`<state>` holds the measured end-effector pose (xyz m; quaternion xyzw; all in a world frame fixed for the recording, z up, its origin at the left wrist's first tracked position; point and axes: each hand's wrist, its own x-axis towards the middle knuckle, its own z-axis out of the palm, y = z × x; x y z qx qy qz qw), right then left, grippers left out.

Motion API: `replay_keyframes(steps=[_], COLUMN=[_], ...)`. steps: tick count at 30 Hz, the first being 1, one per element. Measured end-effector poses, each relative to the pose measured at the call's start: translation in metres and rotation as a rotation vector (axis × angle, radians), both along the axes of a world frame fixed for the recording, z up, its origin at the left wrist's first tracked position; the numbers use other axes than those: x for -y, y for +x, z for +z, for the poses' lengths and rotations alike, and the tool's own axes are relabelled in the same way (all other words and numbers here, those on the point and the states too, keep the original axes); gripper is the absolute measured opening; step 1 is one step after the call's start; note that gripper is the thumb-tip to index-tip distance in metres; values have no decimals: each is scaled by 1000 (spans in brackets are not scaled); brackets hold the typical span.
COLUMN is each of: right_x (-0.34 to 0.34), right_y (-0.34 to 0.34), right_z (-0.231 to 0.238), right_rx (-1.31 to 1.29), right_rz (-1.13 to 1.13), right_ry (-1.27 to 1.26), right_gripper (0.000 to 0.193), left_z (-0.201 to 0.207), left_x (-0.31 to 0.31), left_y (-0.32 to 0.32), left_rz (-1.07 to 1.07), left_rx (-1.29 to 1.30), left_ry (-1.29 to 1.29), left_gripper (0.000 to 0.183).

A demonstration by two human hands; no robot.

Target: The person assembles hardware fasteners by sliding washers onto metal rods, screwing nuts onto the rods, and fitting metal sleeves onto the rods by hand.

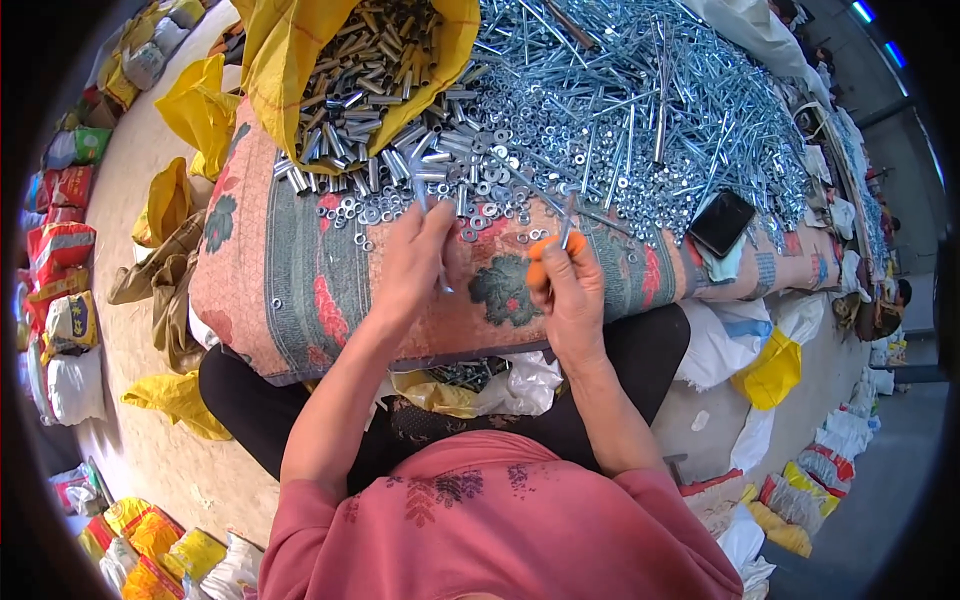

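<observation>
My left hand is closed around a long, thin metal rod; its upper end stands above the fist and a short end shows below. My right hand pinches a slim silvery rod pointing upward, with orange covers on some fingers. Too little shows of either rod to tell whether it is a bolt. Both hands hover over a flowered padded cloth. Just beyond them lie loose washers and nuts, and a heap of long bolts spreads behind.
A yellow sack at the far left spills metal sleeves onto the cloth. A black phone lies on the right. Yellow bags and filled sacks line the floor at left; more sacks sit at right.
</observation>
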<state>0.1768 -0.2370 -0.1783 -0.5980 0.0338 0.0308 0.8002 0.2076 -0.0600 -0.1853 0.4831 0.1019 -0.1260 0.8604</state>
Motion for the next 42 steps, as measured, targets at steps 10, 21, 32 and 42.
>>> replay_keyframes(steps=[10, 21, 32, 42], right_x=[14, -18, -20, -17], right_y=[12, 10, -5, -13], right_z=[2, -12, -7, -6], right_rx=[170, 163, 202, 203], right_rz=[-93, 25, -22, -35], right_ry=[213, 284, 302, 274], right_gripper=[25, 22, 21, 22], left_z=[-15, -4, 7, 1], left_x=[-8, -4, -17, -20], left_y=[28, -28, -34, -39], left_rz=[42, -155, -207, -269], left_rx=[587, 330, 197, 175], left_ry=[1198, 593, 319, 331], left_gripper=[19, 12, 10, 16])
